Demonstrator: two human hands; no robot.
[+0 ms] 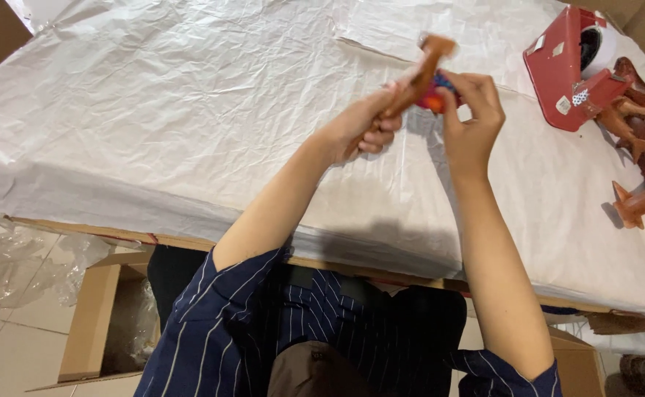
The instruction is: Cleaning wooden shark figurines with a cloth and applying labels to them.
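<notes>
My left hand (363, 125) is closed round a long brown wooden piece (424, 68), holding it tilted up above the table. My right hand (474, 110) pinches a small red and blue bit (438, 94) against the side of that wooden piece. Both hands hover over the white crinkled paper (190, 103) that covers the table. What the small coloured bit is cannot be made out.
A red tape dispenser (566, 68) stands at the far right. Beside it lie several brown wooden figures (642, 132). An open cardboard box (102, 323) sits on the floor below the table's near edge, with clear plastic wrap (13, 257) at the left.
</notes>
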